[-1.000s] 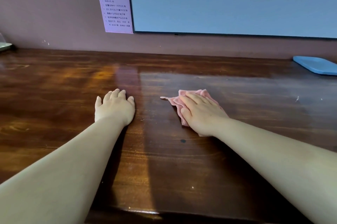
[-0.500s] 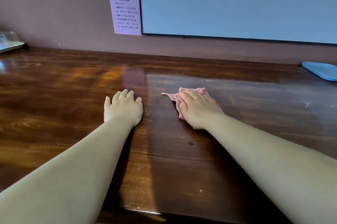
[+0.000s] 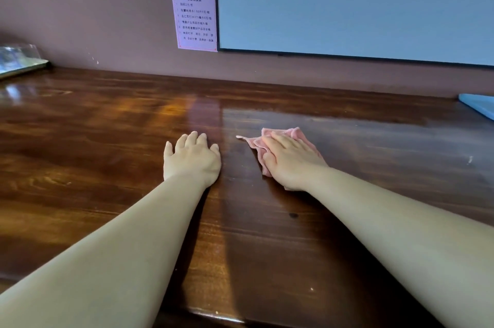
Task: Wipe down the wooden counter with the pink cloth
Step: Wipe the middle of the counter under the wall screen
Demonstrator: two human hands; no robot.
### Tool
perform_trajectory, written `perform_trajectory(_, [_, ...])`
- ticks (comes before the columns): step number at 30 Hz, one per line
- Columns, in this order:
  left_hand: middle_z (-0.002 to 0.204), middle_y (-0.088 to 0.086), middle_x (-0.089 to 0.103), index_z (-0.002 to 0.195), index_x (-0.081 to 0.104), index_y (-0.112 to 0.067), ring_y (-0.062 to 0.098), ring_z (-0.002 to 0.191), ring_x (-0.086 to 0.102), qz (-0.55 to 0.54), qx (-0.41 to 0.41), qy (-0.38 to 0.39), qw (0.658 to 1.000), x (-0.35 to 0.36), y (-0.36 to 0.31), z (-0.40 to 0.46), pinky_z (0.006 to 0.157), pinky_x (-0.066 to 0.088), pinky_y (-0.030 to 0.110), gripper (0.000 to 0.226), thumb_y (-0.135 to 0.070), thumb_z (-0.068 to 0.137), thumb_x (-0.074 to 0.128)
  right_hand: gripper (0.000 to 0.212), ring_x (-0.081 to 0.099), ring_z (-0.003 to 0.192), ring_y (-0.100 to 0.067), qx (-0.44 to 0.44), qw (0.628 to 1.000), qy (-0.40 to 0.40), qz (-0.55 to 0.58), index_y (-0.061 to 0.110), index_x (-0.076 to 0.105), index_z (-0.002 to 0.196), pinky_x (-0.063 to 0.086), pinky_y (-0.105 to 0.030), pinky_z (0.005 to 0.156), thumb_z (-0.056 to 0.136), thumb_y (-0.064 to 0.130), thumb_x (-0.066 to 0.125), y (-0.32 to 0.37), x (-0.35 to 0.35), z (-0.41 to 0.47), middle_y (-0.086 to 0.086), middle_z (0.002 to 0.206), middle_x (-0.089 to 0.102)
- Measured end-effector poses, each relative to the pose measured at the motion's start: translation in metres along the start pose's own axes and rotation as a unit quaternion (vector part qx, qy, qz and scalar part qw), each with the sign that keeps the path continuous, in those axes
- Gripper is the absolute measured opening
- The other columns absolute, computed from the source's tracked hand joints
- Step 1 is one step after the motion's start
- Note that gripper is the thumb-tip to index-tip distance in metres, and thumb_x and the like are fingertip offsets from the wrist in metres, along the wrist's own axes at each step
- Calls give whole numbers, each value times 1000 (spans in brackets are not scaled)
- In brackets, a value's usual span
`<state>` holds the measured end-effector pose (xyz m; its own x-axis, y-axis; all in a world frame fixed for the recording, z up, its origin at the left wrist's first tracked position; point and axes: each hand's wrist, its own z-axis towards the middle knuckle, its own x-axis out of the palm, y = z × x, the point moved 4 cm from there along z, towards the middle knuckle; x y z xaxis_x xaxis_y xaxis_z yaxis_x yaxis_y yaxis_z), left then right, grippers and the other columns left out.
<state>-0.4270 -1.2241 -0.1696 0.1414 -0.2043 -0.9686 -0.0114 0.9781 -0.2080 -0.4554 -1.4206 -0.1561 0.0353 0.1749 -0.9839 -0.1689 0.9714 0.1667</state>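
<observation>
The right hand (image 3: 290, 160) lies flat on the pink cloth (image 3: 278, 140), fingers straight, pressing it to the wooden tabletop (image 3: 107, 167). The cloth peeks out ahead and left of the fingers, its long axis slanting toward the pink wall notice (image 3: 196, 12). The left hand (image 3: 192, 159), open and palm down, rests just left of the cloth, bracing. Unwiped tabletop probably lies left.

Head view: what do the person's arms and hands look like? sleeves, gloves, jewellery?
Both forearms are bare right to the frame edge, with no sleeve in view. The left hand and right hand wear no gloves. No watch, bracelet or wristband shows on either wrist, and no ring is visible on the fingers, though nail detail is too small to tell. No markings or tattoos show on the arms.
</observation>
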Motion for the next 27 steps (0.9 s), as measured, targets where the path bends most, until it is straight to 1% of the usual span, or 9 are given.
perform_trajectory(2, [162, -1, 13, 153, 21, -21, 19, 149, 5, -3, 2, 3, 1000, 3, 1, 2, 119, 1, 44, 58, -47, 101, 16, 53, 9, 153, -13, -38, 999, 13, -10, 31, 27, 158, 5, -34, 124, 105, 37, 19, -2, 10, -11, 7, 167, 16])
perform_trajectory(4, [162, -1, 13, 153, 21, -21, 19, 148, 5, -5, 0, 0, 1000, 4, 2, 4, 119, 1, 45, 58, -47, 101, 16, 54, 8, 154, -12, -49, 999, 8, -16, 32, 25, 158, 5, -33, 125, 105, 39, 18, -5, 11, -10, 9, 168, 15])
perform_trajectory(7, [161, -1, 13, 153, 22, -20, 19, 148, 6, -5, -3, -3, 1000, 3, 0, 5, 119, 1, 45, 58, -46, 101, 17, 54, 9, 154, -11, -24, 1000, 14, -6, 33, 27, 158, 5, -35, 125, 105, 39, 16, 0, 6, 13, 11, 168, 15])
perform_trajectory(11, [162, -2, 13, 153, 21, -21, 18, 148, 5, -13, -3, -2, 1000, 0, 0, 1, 119, 0, 44, 57, -46, 101, 18, 52, 14, 153, -14, 6, 1000, -2, -1, 29, 34, 154, 8, -37, 124, 105, 33, 16, 13, 0, 32, 7, 166, 21])
perform_trajectory(16, [162, -2, 13, 153, 21, -21, 18, 148, 5, -8, -4, -5, 1000, 6, 2, 4, 119, 0, 44, 57, -45, 101, 17, 53, 8, 154, -12, -63, 998, 19, -9, 31, 24, 158, 4, -36, 125, 106, 37, 16, 12, 13, 11, 9, 168, 13])
perform_trajectory(19, [161, -1, 14, 153, 22, -20, 19, 148, 6, -7, -6, -11, 1000, 4, 0, 6, 119, 1, 44, 58, -45, 101, 18, 53, 8, 154, -14, -30, 999, 21, -1, 32, 25, 159, 5, -35, 125, 107, 39, 16, 17, 8, 25, 10, 168, 14])
perform_trajectory(22, [161, -2, 15, 152, 23, -20, 19, 148, 7, -6, -1, -11, 1000, 2, -1, 4, 119, 2, 45, 57, -45, 101, 19, 50, 14, 152, -18, 1, 1000, 2, -2, 28, 31, 156, 8, -37, 124, 108, 36, 18, 27, 1, 34, 5, 167, 20])
perform_trajectory(24, [161, -2, 15, 152, 23, -21, 18, 148, 7, -3, -1, -12, 1000, 3, 0, 3, 119, 2, 44, 56, -45, 101, 19, 49, 16, 151, -18, -17, 1000, 2, 10, 27, 33, 154, 9, -38, 124, 107, 34, 21, 30, 3, 28, 3, 165, 23])
perform_trajectory(27, [161, -2, 16, 152, 24, -21, 18, 148, 7, -6, 1, -16, 1000, 5, 2, 5, 119, 2, 44, 57, -44, 101, 18, 51, 13, 153, -15, -69, 998, 7, 11, 30, 30, 156, 5, -34, 123, 106, 36, 22, 30, 14, 10, 4, 166, 20])
